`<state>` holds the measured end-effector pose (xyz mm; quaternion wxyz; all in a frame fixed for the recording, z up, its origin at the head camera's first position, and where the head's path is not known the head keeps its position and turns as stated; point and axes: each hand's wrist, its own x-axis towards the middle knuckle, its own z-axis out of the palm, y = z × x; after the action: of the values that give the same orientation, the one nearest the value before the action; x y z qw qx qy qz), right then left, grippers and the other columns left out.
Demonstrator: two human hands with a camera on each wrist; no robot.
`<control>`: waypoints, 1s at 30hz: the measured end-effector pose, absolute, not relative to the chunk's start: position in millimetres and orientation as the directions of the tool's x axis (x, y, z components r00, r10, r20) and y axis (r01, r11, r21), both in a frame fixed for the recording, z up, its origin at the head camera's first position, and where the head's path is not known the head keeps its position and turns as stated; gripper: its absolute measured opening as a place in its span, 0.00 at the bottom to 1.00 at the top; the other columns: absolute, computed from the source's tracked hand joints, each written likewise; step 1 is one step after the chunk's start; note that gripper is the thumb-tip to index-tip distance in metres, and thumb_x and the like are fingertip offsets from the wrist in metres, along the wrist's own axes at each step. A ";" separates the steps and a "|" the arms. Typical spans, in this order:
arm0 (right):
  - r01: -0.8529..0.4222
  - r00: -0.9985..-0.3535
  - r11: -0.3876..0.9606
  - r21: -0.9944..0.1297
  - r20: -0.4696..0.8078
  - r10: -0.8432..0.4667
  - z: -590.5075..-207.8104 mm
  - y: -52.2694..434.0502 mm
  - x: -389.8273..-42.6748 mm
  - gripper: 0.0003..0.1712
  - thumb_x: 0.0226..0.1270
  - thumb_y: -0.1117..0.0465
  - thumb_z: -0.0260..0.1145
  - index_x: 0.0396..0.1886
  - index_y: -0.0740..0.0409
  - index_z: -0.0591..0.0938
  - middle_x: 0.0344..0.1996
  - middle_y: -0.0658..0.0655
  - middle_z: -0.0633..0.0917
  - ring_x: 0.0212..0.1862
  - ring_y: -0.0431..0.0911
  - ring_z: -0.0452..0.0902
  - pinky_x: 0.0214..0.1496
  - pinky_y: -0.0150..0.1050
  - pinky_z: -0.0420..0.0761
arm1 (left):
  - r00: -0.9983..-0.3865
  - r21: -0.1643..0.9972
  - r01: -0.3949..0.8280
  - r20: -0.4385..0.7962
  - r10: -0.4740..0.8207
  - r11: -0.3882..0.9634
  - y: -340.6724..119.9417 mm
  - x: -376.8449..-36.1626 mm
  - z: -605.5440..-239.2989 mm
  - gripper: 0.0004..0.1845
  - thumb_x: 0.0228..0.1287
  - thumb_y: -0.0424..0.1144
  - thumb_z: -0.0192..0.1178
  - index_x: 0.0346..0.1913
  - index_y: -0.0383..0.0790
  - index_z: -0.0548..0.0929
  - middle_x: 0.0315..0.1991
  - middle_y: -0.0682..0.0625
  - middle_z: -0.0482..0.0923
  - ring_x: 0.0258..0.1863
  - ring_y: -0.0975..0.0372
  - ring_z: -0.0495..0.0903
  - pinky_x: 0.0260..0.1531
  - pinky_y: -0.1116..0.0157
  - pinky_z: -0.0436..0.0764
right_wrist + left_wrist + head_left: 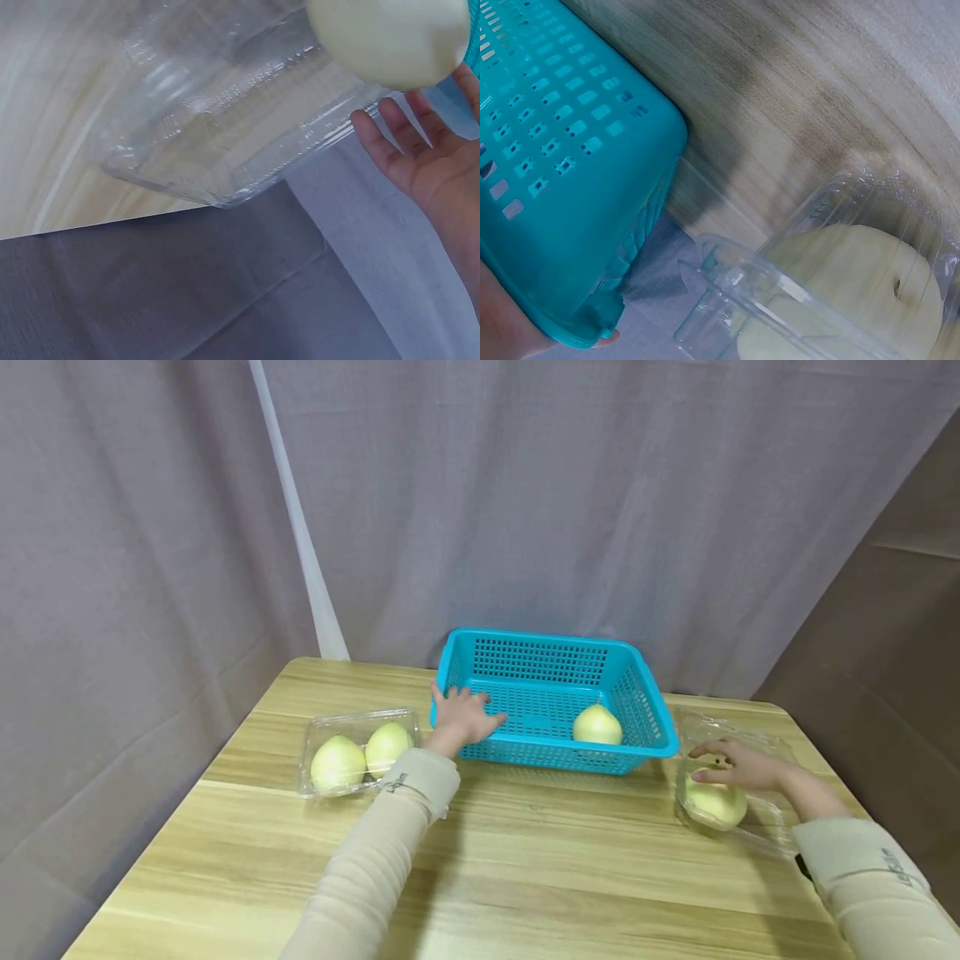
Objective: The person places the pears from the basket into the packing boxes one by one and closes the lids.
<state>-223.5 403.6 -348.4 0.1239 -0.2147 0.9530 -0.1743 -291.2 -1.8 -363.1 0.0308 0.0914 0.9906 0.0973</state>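
Observation:
My left hand [467,717] lies over the front left corner of a blue plastic basket [540,753], fingers spread. In the left wrist view, the basket's rim [525,315] hides most of that hand. A pale yellow pear [597,725] sits inside the basket, at its right end. My right hand [750,768] is over another pear [716,810] at the right, with the thumb at its top. That pear sits in an opened clear plastic box [225,150]. In the right wrist view, the fingers [405,139] are extended and spread beside the pear.
Left of the basket, a clear plastic box [318,731] holds two more pears [337,766]. Everything stands on a wooden table [525,868]. Grey cloth [525,502] hangs behind the table and on its left.

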 end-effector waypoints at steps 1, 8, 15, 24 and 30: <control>-0.372 -0.875 0.847 -0.381 -0.161 -0.457 -347.4 402.8 -224.7 0.28 0.65 0.54 0.63 0.54 0.74 0.73 0.51 0.77 0.74 0.51 0.70 0.71 0.46 0.60 0.76 | -0.981 0.198 0.175 -0.044 0.187 0.965 -1.9 -291.1 -363.1 0.32 0.65 0.67 0.42 0.66 0.56 0.69 0.70 0.47 0.63 0.72 0.47 0.56 0.69 0.38 0.34; -0.387 -0.861 0.838 -0.385 -0.173 -0.478 -343.3 397.9 -228.3 0.29 0.65 0.55 0.63 0.54 0.76 0.73 0.51 0.76 0.76 0.52 0.70 0.72 0.49 0.60 0.76 | -0.983 0.192 0.171 -0.037 0.181 0.966 -1.5 -292.2 -364.3 0.32 0.65 0.67 0.42 0.67 0.56 0.69 0.70 0.47 0.63 0.72 0.48 0.56 0.69 0.39 0.33; -0.412 -0.870 0.851 -0.326 -0.138 -0.474 -339.5 397.3 -230.8 0.28 0.63 0.54 0.65 0.52 0.75 0.75 0.49 0.74 0.79 0.50 0.67 0.75 0.46 0.56 0.78 | -0.982 0.193 0.175 -0.036 0.185 0.965 -2.4 -292.5 -364.8 0.32 0.65 0.67 0.42 0.67 0.57 0.69 0.70 0.47 0.63 0.72 0.48 0.56 0.69 0.38 0.33; -0.404 -0.884 0.861 -0.310 -0.110 -0.454 -329.0 395.0 -234.6 0.25 0.64 0.55 0.63 0.51 0.73 0.76 0.47 0.73 0.78 0.50 0.68 0.74 0.47 0.59 0.77 | -0.982 0.193 0.173 -0.038 0.183 0.966 -2.9 -291.9 -363.2 0.31 0.65 0.67 0.42 0.66 0.56 0.69 0.70 0.47 0.63 0.71 0.48 0.57 0.69 0.38 0.32; -0.392 -0.883 0.853 -0.345 -0.119 -0.454 -321.9 389.3 -236.7 0.28 0.67 0.55 0.60 0.56 0.74 0.71 0.51 0.75 0.76 0.53 0.70 0.71 0.47 0.61 0.76 | -0.980 0.201 0.179 -0.046 0.192 0.963 -2.5 -290.8 -363.0 0.31 0.66 0.66 0.42 0.66 0.56 0.69 0.70 0.46 0.62 0.72 0.47 0.56 0.69 0.39 0.31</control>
<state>-236.7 389.3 -321.9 0.0986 -0.2212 0.9574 -0.1573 -290.8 -2.5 -363.0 0.0323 0.0935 0.9902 0.0985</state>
